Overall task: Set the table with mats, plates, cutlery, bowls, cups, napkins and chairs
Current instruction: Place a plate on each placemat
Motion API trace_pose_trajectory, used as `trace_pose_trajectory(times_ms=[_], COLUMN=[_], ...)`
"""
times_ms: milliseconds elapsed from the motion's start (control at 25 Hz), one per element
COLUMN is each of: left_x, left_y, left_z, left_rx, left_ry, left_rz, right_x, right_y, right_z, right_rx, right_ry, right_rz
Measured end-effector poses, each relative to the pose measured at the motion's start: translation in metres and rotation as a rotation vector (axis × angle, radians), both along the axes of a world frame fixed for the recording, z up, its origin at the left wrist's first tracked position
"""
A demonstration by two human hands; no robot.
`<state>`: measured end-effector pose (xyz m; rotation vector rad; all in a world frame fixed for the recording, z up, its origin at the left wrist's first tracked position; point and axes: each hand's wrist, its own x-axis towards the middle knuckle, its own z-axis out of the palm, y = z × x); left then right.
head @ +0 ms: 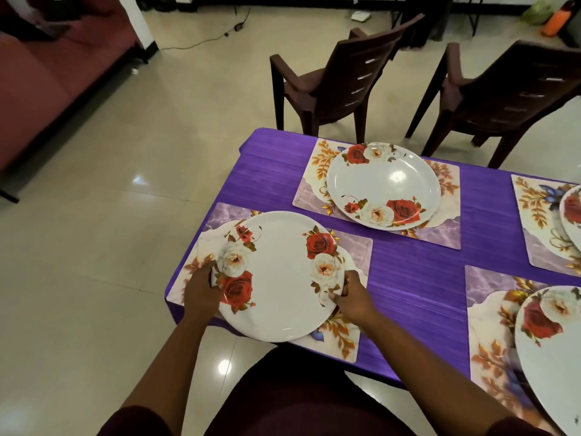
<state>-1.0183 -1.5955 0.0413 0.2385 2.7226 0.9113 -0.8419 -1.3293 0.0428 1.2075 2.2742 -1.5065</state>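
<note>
both hands gripped the plate [278, 275], left hand [201, 294] at 9 o'clock, right hand [352, 297] at 3, likely to centre it on the mat [355, 256].

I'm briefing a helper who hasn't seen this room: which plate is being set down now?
On the purple table, find the placemat at the near left corner. The rose-patterned plate on it is the one, the only plate with a left hand and right hand gripping its rim.
</note>
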Motion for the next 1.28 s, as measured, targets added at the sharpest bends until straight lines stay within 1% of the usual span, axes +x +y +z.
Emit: trace_pose_trajectory(times_ms=[160,320,400,520,600,720,760,840,880,960,1040,1160,1280], left_x=[-0.002,-0.004,-0.002,0.006,0.001,-0.023,-0.025,-0.011,0.003,0.038,0.076,0.128,0.167], left_y=[-0.001,-0.002,-0.001,0.002,-0.004,-0.014,-0.013,0.001,0.012,0.036,0.055,0.070,0.084], left_z=[-0.004,0.000,0.003,0.004,0.001,-0.005,-0.003,0.007,0.015,0.024,0.021,0.005,-0.008], left_rx=[-0.056,-0.146,-0.109,0.016,0.047,0.022,0.003,-0.017,-0.027,-0.051,-0.064,-0.057,-0.049], left_ry=[0.019,0.004,-0.027,-0.031,-0.059,-0.151,-0.131,0.023,0.129,0.305,0.363,0.413,0.444], left_rz=[-0.035,-0.121,-0.105,-0.128,-0.168,-0.140,-0.122,-0.099,-0.120,-0.252,-0.416,-0.615,-0.784], right_x=[0.001,0.000,0.001,0.014,0.032,0.063,0.074,0.095,0.105,0.124,0.145,0.181,0.222], right_y=[-0.006,-0.008,-0.017,-0.039,-0.054,-0.065,-0.065,-0.066,-0.065,-0.065,-0.068,-0.075,-0.080], right_z=[0.000,0.001,0.004,0.004,0.006,0.008,0.009,0.013,0.015,0.020,0.025,0.031,0.040], right_rx=[-0.011,0.046,0.099,0.163,0.207,0.292,0.312,0.343,0.375,0.473,0.600,0.841,0.961], right_ry=[0.012,0.011,0.032,0.057,0.043,0.026,0.032,0.006,-0.014,-0.054,-0.132,-0.299,-0.388], right_rz=[-0.015,0.035,0.014,-0.132,-0.200,-0.134,-0.079,-0.006,-0.012,-0.068,-0.083,-0.001,0.023])
